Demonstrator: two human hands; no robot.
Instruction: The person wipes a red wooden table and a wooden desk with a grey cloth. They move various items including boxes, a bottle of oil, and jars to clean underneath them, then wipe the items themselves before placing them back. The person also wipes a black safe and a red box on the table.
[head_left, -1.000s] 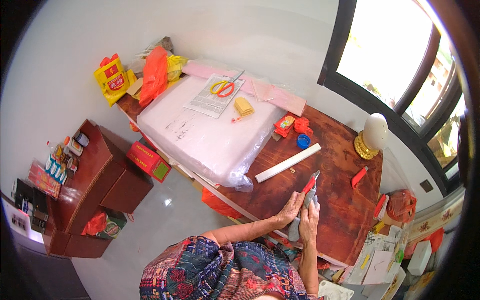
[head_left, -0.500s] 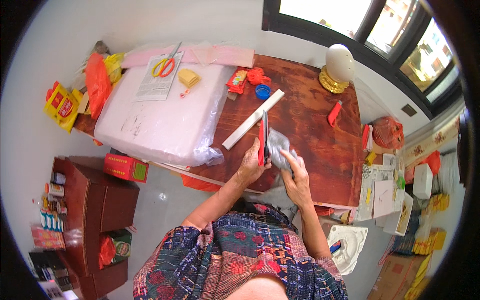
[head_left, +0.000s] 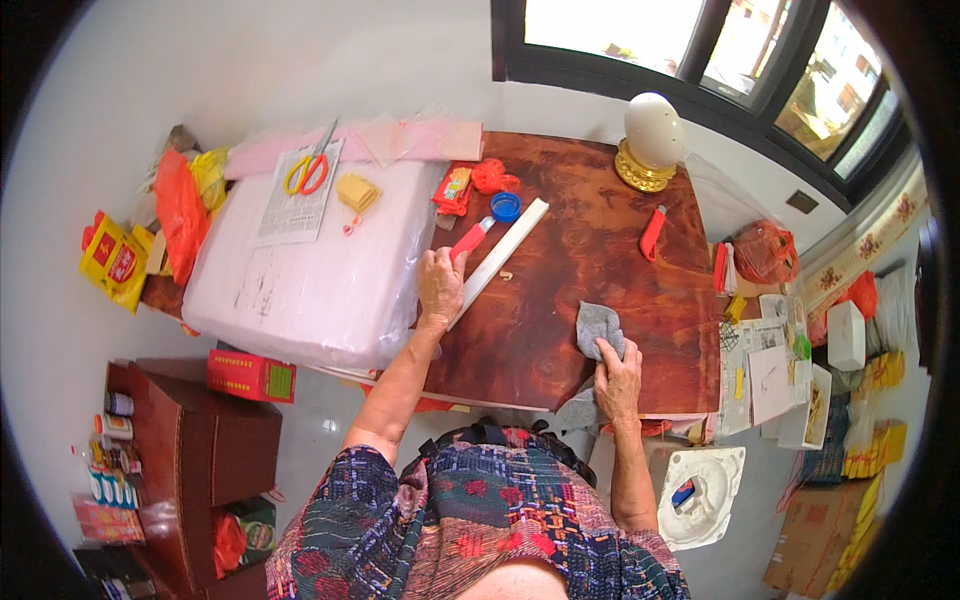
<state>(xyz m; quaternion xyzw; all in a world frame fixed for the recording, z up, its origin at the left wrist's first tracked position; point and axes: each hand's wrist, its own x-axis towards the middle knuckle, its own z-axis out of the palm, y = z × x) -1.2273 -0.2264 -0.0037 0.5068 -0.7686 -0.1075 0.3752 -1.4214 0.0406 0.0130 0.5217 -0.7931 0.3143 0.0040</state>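
Observation:
My left hand [head_left: 440, 288] is closed on the end of a red utility knife [head_left: 468, 240], its grey tip pointing away toward a blue bottle cap [head_left: 506, 207]. Just right of that hand a white strip [head_left: 500, 260] lies slantwise on the brown wooden table [head_left: 560, 260]. At the near right part of the table, my right hand [head_left: 619, 382] grips a grey cloth [head_left: 598, 328]; some of the cloth hangs over the front edge. A second red knife [head_left: 653, 233] lies farther off to the right.
A plastic-wrapped white slab [head_left: 310, 270] covers the table's left side, bearing scissors [head_left: 312, 170], newspaper [head_left: 290, 215] and a yellow sponge-like stack [head_left: 357, 192]. A white egg-shaped ornament [head_left: 653, 130] on a gold base stands by the window. A small tan bit [head_left: 506, 275] lies beside the strip.
My left hand has moved left and away with the knife, down to the table beside the strip. My right hand has parted from it, bringing the cloth right and onto the tabletop.

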